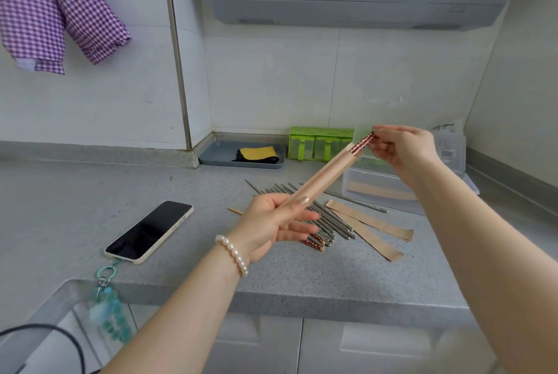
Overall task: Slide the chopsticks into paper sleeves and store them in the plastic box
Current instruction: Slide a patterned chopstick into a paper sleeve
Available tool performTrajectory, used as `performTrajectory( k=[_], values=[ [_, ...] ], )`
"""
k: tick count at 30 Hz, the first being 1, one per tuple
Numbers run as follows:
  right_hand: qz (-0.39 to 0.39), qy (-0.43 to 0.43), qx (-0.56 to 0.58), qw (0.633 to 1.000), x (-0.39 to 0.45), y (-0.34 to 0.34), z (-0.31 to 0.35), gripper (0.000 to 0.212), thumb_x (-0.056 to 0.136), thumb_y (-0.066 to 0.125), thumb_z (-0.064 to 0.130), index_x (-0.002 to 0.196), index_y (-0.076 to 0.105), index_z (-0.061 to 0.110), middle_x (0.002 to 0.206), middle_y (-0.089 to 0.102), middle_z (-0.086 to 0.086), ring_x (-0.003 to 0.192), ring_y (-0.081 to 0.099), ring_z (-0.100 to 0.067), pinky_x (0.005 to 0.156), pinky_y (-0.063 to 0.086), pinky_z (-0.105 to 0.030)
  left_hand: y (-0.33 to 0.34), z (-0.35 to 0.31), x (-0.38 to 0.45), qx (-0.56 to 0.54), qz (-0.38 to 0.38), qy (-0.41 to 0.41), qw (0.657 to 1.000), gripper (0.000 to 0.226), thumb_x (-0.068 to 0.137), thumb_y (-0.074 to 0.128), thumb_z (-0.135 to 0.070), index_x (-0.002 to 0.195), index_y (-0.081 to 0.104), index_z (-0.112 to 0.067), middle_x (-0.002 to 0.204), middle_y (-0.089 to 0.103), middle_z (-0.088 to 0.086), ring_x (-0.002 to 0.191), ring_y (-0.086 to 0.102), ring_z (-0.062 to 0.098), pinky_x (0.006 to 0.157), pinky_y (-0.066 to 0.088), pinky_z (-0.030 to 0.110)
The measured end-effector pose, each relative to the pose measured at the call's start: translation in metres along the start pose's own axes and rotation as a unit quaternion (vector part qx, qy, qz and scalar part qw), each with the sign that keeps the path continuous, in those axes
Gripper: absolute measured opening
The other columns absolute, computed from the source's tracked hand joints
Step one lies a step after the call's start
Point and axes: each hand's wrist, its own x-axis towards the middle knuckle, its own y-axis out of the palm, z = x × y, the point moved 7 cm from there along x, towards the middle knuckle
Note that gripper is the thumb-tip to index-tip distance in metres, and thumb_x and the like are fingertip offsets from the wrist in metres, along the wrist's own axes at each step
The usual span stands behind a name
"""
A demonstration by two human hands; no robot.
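I had the pair of chopsticks (pixel 363 141) nearly home in the paper sleeve (pixel 320 179), only the red patterned tops showing past its mouth; my left hand (pixel 271 222) pinched the sleeve's lower end between thumb and forefinger, the other fingers loosely spread, while my right hand (pixel 401 150) pinched the tops with its fingertips; the sleeve was raised off the counter (pixel 181 253), slanting from my left hand toward two o'clock. To finish the step well, I judged I should keep both sticks side by side and push straight along the sleeve's line, not across it, lest the thin paper crease or split; the left pinch needed only to steady the closed end. The plastic box (pixel 380 183) stood open at two o'clock of my left hand, under the right wrist, with something tan already in it; the loose chopsticks (pixel 326 222) and spare sleeves (pixel 371 222) lay just to its three o'clock.
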Motion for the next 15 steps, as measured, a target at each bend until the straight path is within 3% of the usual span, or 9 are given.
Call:
performTrajectory(
  k=[4,9,15],
  values=[
    [-0.022,-0.015,0.001,1.000,-0.002,-0.003,-0.011,0.010,0.089,0.057,-0.003,0.084,0.065,0.001,0.057,0.067,-0.005,0.045,0.061,-0.012,0.050,0.053,-0.020,-0.001,0.013,0.001,-0.079,-0.049,0.013,0.996,0.017,0.093,0.048,-0.012,0.106,0.056,-0.003,0.085,0.071,0.016,0.061,0.068,0.021,0.052,0.057,0.026],
    [-0.039,-0.034,-0.037,0.998,-0.012,-0.001,-0.019,0.017,0.093,0.057,0.014,0.079,0.066,0.011,0.067,0.069,-0.006,0.051,0.064,-0.016,0.051,0.055,-0.024,0.000,0.022,0.005,-0.117,-0.071,0.022,0.990,0.017,0.093,0.048,-0.010,0.105,0.057,-0.002,0.085,0.072,0.016,0.064,0.068,0.021,0.053,0.057,0.026],
    [-0.029,-0.038,-0.106,0.993,-0.015,-0.008,-0.019,0.014,0.089,0.062,0.014,0.077,0.068,0.010,0.068,0.069,-0.005,0.048,0.063,-0.011,0.052,0.057,-0.023,-0.007,0.028,0.009,-0.136,-0.078,0.015,0.988,0.022,0.093,0.049,-0.010,0.109,0.056,0.001,0.089,0.071,0.016,0.071,0.070,0.022,0.056,0.057,0.026]
  ],
)
